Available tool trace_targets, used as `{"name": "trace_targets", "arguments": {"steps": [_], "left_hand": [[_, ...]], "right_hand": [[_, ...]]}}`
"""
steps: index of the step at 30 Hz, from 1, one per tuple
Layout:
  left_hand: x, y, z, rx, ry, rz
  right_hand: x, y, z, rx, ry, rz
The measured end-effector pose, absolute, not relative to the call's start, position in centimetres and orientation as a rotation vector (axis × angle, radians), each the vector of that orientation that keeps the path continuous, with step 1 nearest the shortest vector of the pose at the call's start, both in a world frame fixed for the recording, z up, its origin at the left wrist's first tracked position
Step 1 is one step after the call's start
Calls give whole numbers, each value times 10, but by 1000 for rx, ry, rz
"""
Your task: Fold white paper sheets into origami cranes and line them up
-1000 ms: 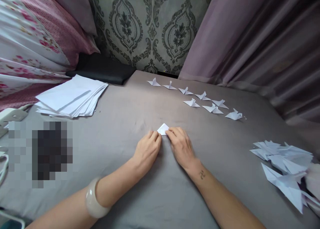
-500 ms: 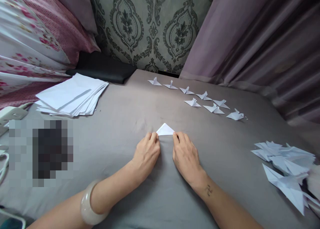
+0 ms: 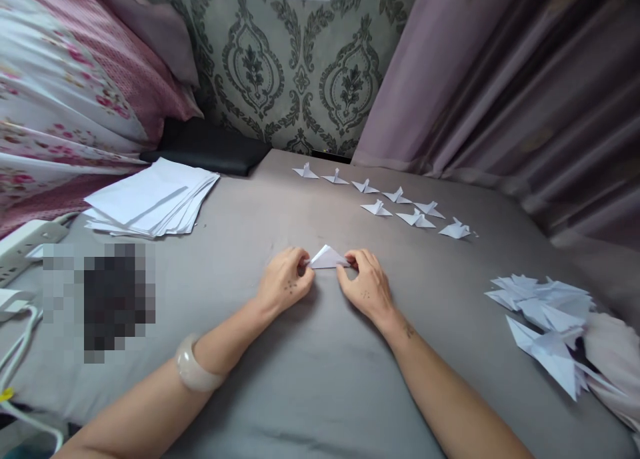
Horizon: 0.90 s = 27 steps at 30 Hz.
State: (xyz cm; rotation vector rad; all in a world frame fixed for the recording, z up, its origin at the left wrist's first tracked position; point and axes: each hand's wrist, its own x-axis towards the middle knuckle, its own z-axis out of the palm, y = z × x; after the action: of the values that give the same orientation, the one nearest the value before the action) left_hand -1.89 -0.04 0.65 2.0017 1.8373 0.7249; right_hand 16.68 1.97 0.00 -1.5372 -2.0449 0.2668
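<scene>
A small folded triangle of white paper (image 3: 327, 257) is held between my two hands, low over the grey sheet, its peak pointing away from me. My left hand (image 3: 286, 279) pinches the left corner between thumb and fingers. On the other side, my right hand (image 3: 367, 282) has its thumb and curled fingers closed on the right corner. A pale bangle (image 3: 196, 367) circles my left forearm. Both hands cover the outer tips of the paper.
Several folded paper birds (image 3: 399, 195) stand in rows farther back. More folded paper pieces (image 3: 550, 305) are heaped at the right. A stack of white sheets (image 3: 150, 195) lies at the left near a black folded item (image 3: 215, 149). A power strip (image 3: 30, 245) with cables sits at the left edge.
My hands have turned so the thumbs now show, and both pinch the triangle's corners. The camera view has shifted slightly. The paper stays in about the same place.
</scene>
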Motion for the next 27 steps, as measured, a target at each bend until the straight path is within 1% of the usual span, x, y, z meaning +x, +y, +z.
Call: {"name": "trace_targets", "arguments": {"steps": [4, 7, 12, 16, 18, 20, 22, 24, 27], "left_hand": [[-19, 3, -1, 2113, 1681, 803], [-22, 5, -6, 2148, 1665, 856], [-23, 7, -2, 2209, 1564, 872], [-18, 5, 7, 1981, 1598, 936], [-17, 5, 8, 1848, 1527, 994], [-15, 4, 7, 1637, 1373, 1056], [-13, 5, 5, 1316, 1191, 1087], [-10, 5, 5, 1016, 1013, 1095], [-7, 4, 9, 776, 840, 1095]], "right_hand": [[167, 21, -4, -1369, -2029, 401], [168, 20, -5, -1276, -2049, 420], [171, 16, -3, -1305, -2096, 433], [171, 5, 1, -1293, -2165, 433], [171, -2, 3, -1228, -2136, 473], [170, -8, 6, -1173, -2015, 573], [169, -12, 10, -1158, -1773, 740], [169, -14, 14, -1144, -1452, 951], [172, -15, 20, -1050, -1080, 1296]]}}
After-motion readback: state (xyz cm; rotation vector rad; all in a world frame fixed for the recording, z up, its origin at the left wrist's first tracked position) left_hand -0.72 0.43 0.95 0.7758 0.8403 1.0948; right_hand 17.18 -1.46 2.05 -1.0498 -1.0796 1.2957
